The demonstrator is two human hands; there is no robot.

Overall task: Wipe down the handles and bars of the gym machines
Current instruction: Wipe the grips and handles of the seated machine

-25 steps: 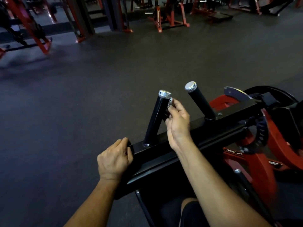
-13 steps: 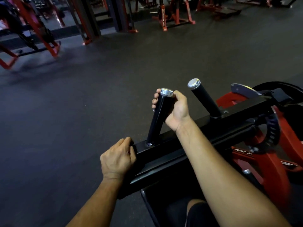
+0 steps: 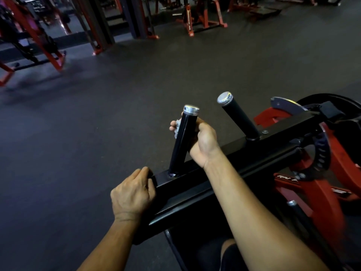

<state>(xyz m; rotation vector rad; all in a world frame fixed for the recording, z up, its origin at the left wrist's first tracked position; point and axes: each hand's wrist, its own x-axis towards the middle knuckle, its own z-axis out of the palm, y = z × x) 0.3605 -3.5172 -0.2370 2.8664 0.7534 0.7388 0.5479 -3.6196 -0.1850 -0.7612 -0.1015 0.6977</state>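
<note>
While the right hand wraps the near black handle with a grey cloth mostly hidden behind it, the left hand grips the end of the black crossbar. Far handle stands untouched beside it. The red machine frame is blurred and cut off at the right edge.

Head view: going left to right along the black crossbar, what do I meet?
left hand gripping the bar's end → near handle with the right hand wrapped round it, a grey wipe showing under the fingers → free handle → perforated adjuster plate
</note>
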